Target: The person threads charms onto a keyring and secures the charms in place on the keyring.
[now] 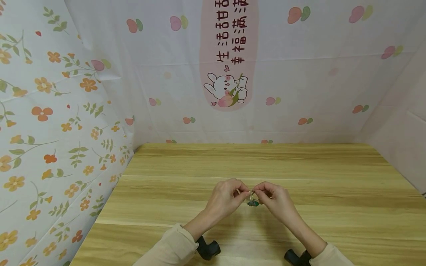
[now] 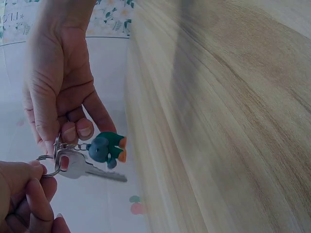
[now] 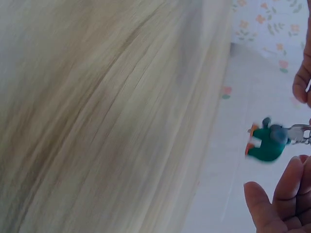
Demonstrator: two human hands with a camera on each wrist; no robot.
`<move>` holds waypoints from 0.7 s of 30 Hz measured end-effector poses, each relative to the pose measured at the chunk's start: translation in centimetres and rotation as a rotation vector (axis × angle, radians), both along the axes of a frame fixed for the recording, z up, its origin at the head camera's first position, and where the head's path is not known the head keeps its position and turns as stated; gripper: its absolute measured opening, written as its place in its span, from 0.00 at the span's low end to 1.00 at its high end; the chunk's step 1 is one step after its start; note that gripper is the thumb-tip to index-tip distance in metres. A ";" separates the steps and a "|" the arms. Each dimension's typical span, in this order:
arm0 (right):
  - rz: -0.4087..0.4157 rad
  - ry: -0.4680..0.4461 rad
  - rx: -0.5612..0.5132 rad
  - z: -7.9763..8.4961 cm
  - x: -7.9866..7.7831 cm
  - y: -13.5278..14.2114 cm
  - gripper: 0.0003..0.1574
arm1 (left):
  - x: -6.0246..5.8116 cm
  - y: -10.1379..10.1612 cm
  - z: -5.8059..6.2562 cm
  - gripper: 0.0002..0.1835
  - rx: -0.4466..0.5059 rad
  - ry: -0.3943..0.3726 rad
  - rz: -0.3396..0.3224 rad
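Observation:
My left hand (image 1: 223,198) pinches the metal split ring (image 2: 50,167) between thumb and fingertips. Facing it, my right hand (image 1: 277,201) pinches the upper end of the short chain (image 2: 73,146) beside the ring. A silver key (image 2: 80,167) hangs at the ring, its blade pointing away from the hands. On the chain dangles a small green animal figure (image 2: 108,147) with a grey-blue head and orange feet. In the right wrist view the figure (image 3: 268,143) is slightly blurred, and the ring lies mostly outside the picture.
The hands are held over a wood-grain table (image 1: 159,192). Black angled pieces (image 1: 209,249) show beside both forearms, by the beige sleeves (image 1: 173,245). A patterned white cloth (image 1: 166,74) hangs behind the table, and a flowered one (image 1: 50,147) at the left.

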State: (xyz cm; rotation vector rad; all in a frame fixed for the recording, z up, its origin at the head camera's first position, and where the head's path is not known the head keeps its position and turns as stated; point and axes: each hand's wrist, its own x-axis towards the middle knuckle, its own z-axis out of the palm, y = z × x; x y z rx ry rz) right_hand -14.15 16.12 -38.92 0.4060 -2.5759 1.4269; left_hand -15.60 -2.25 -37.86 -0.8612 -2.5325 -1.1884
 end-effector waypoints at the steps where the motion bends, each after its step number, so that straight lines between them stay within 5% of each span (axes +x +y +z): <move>1: -0.002 -0.018 -0.007 0.0 0.0 0.0 0.06 | 0.0 0.0 0.0 0.02 0.001 -0.001 0.001; 7: 0.020 -0.144 -0.082 0.1 0.0 0.3 0.07 | -0.1 0.0 0.0 0.03 0.017 -0.029 0.009; 14: 0.180 -0.353 -0.246 0.1 -0.2 0.6 0.15 | -0.4 0.0 -0.2 0.02 0.054 -0.059 0.015; 21: 0.246 -0.395 -0.268 0.2 -0.3 0.9 0.21 | -0.9 -0.3 -0.8 0.05 0.079 -0.138 -0.032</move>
